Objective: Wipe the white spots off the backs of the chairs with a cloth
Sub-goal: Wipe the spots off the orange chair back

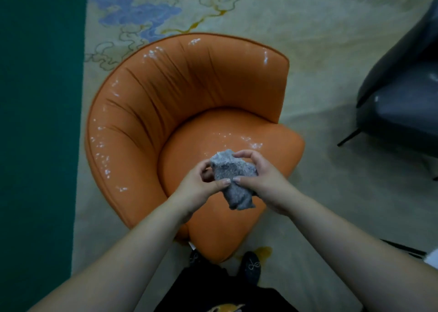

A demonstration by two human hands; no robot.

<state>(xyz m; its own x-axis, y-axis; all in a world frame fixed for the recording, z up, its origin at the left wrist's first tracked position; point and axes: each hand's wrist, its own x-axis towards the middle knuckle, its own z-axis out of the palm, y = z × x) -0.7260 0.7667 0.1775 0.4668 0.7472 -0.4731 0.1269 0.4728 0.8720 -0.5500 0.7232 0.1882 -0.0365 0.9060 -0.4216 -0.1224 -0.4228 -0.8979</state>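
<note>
1. Two hands meet over the seat of the curved orange leather armchair (189,103), both on a crumpled grey terry cloth (233,179).
2. Our left hand (201,186) pinches the cloth's left edge w/ thumb & curled fingers; thumb tip lies on the fabric, just beside the other thumb.
3. Our right hand (263,181) grips the cloth from the right, fingers arched over its top, thumb pressed on the front.
4. Cloth is bunched btwn the hands, a loose end hanging down below them; it's held above the seat cushion. We can't tell if it touches the leather.
5. White spots (104,145) are scattered along the chair's backrest: a thick run on the left side, more on the upper rim, one streak at the right end.
6. More white specks (246,142) sit on the seat cushion, just beyond the cloth.
7. Chair stands on a pale patterned rug w/ blue & yellow swirls (237,8); dark green floor (35,122) at left.
8. Dark grey glossy chair w/ thin black leg (403,93) at right edge, well apart from the orange one.
9. Our black shoes (251,266) show at the chair's near edge.
</note>
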